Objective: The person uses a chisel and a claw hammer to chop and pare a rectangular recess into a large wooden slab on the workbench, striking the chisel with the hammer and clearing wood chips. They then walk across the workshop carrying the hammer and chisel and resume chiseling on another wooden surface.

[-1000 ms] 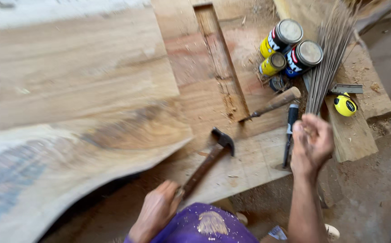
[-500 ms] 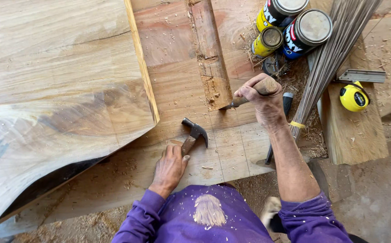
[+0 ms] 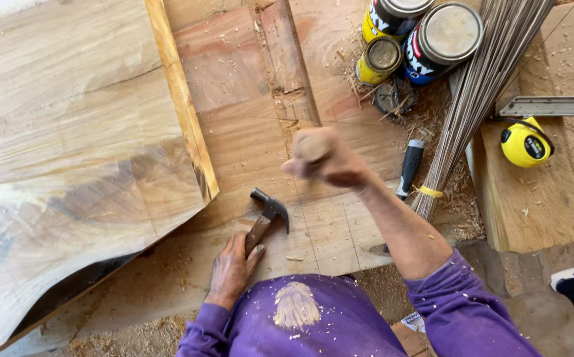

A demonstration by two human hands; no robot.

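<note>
On a sawdust-strewn wooden workbench, seen from the head camera, the right hand has risen off the board since half a second ago and now hangs blurred above it, fist closed round a wooden-handled tool whose working end cannot be made out. A second ago that hand was open over the handle; the grip is now complete. The left hand rests flat-fingered on the plank, fingers loosely curled over the shaft of a claw hammer, its head lying just beyond the fingertips, much where it lay half a second ago.

Beyond the right hand stand three round tins: two yellow-sided, and one larger blue-and-red one, all with metal lids. To the right of that hand lies a bundle of thin sticks banded in yellow, a black-handled tool beside it, and farther right a yellow tape measure under a metal square. Left of the left hand sits a broad pale slab.
</note>
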